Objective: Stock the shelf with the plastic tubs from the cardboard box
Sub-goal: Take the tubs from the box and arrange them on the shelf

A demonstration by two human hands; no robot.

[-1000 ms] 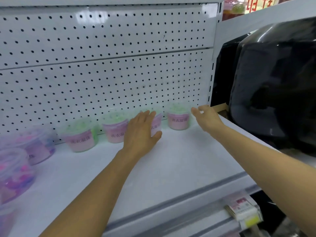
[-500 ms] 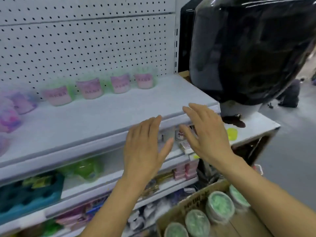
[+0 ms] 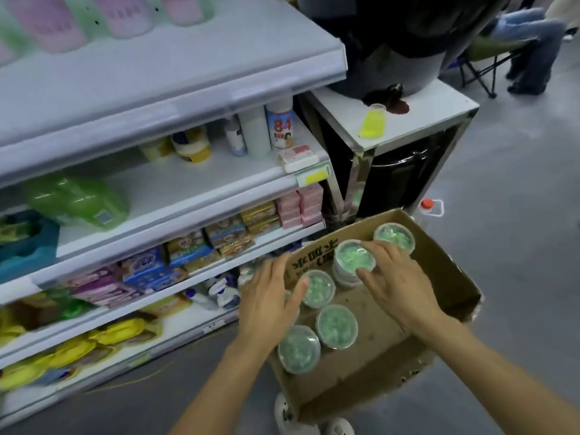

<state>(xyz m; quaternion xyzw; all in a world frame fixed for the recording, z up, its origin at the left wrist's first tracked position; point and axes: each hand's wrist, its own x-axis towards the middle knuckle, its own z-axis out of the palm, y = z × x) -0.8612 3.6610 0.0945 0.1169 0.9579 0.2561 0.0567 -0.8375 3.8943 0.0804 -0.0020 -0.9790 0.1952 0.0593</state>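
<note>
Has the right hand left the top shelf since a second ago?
Yes. The right hand has come down from the top shelf into the cardboard box, onto a green-lidded tub.
</note>
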